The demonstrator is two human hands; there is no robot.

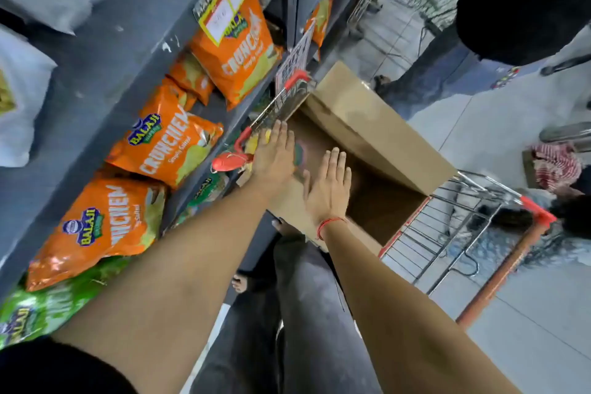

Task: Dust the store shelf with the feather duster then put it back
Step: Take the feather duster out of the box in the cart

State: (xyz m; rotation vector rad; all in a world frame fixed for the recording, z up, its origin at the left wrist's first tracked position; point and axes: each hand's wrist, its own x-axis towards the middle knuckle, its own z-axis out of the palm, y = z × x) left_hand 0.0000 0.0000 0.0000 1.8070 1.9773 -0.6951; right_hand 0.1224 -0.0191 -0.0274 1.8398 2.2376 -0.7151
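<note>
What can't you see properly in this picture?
- Feather duster: only its red handle shows; the left hand covers the rest.
- Cardboard box: its inside is dark shadow.
- Price tag: too blurred to read.
- Right hand: palm side hidden, head view shows its back.

Both bare arms extend forward and down, roughly parallel, forearms close together. Left hand reaches slightly farther, palm down, fingers straight and held together. Right hand lies just beside it, palm down, fingers spread flat, thumb angled toward left hand. Red thread band circles right wrist. Neither hand grips anything.
</note>
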